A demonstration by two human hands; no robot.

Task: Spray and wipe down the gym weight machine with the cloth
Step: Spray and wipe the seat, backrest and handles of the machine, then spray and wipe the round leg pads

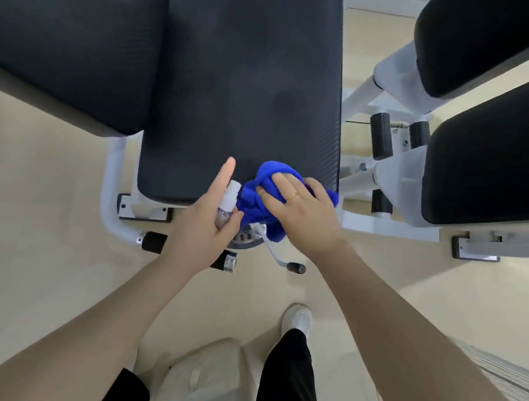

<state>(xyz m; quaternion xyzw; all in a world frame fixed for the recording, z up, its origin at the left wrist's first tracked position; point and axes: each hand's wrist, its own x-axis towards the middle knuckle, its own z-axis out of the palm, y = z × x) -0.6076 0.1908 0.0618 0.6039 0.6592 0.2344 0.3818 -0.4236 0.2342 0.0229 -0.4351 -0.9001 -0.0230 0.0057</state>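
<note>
At the near edge of the black seat pad (243,88), the right hand (303,209) presses the bunched blue cloth (258,200) down with fairly straight fingers, while just beside it the left hand (206,218) grips a small spray bottle (227,202), forefinger raised.

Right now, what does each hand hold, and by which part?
Left hand grips the spray bottle around its body. Right hand presses the bunched blue cloth from above.
</note>
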